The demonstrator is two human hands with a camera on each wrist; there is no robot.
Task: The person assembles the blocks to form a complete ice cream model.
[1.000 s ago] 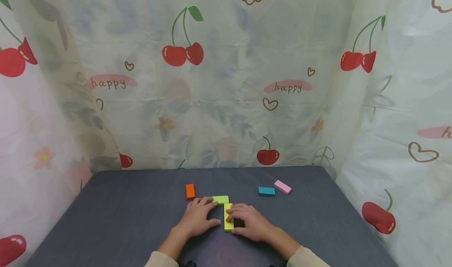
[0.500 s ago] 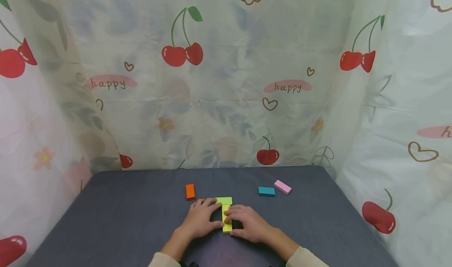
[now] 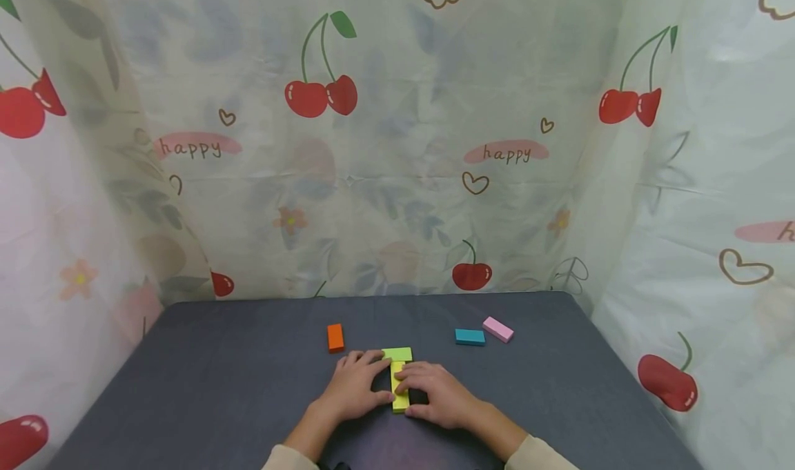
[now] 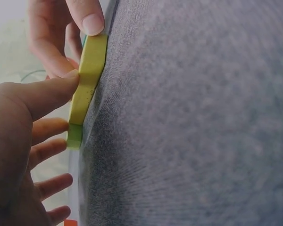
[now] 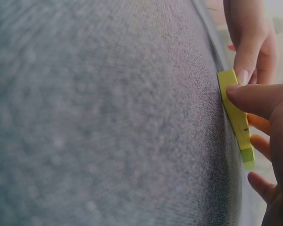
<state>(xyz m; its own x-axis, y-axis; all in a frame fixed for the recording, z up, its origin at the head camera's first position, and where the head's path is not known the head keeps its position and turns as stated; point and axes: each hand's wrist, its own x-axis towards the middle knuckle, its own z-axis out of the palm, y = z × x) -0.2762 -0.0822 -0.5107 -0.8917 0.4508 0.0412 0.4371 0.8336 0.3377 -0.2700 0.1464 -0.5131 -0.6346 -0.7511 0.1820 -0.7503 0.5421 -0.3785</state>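
In the head view a yellow block point(image 3: 401, 402) lies lengthwise on the dark table, its far end against a light green block point(image 3: 399, 353) set crosswise, so the two form a T. My left hand point(image 3: 350, 386) lies at their left, fingers fairly straight. Its thumb touches the yellow block's left side point(image 4: 89, 77), and its index fingertip is right at the green block's left end. My right hand point(image 3: 439, 395) holds the yellow block, fingertips bent over its top and thumb against the side near its close end point(image 5: 228, 87). The fingers partly cover the block.
An orange block point(image 3: 335, 338) lies beyond my left hand. Farther off to the right are a teal block point(image 3: 470, 337) and a pink block point(image 3: 498, 329), close together. A patterned curtain point(image 3: 385, 194) surrounds the dark table point(image 3: 236, 359) at the back and sides.
The green block has slid right along the yellow block's far end. The yellow block has shifted slightly left and nearer, and my left thumb has come up against its side.
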